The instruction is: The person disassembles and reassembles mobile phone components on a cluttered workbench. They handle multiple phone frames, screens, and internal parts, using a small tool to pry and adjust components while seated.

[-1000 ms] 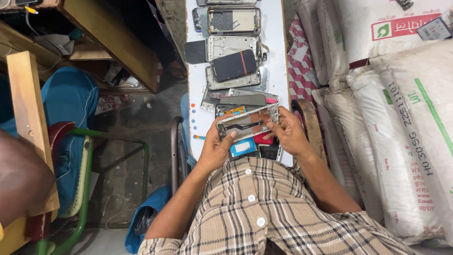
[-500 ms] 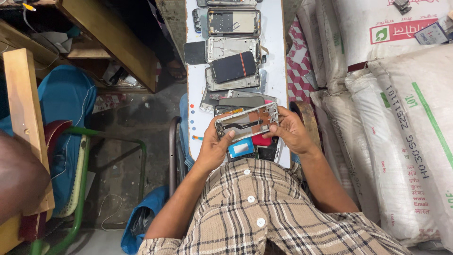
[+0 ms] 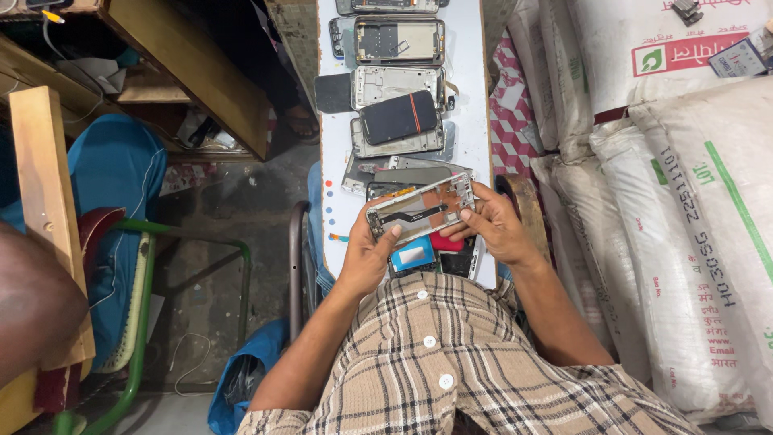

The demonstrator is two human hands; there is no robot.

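Observation:
I hold an opened phone frame (image 3: pixel 420 209), its inside showing a copper-coloured plate and a dark flex cable, above a narrow white board (image 3: pixel 463 97). My left hand (image 3: pixel 369 256) grips its left end, thumb on top. My right hand (image 3: pixel 493 225) holds its right end, fingers wrapped over the edge. Under my hands lie a small blue-edged part (image 3: pixel 412 257), a red piece (image 3: pixel 445 242) and a dark part (image 3: pixel 459 262).
Several more phone frames and back covers (image 3: pixel 398 40) lie in a row along the board. White sacks (image 3: pixel 684 201) stack at the right. A wooden bench (image 3: pixel 193 68), a green-framed chair (image 3: pixel 141 298) and a blue bag (image 3: pixel 113 165) stand at the left.
The phone frame has been lifted and tilted slightly toward me between both hands. The camera view shifted a little.

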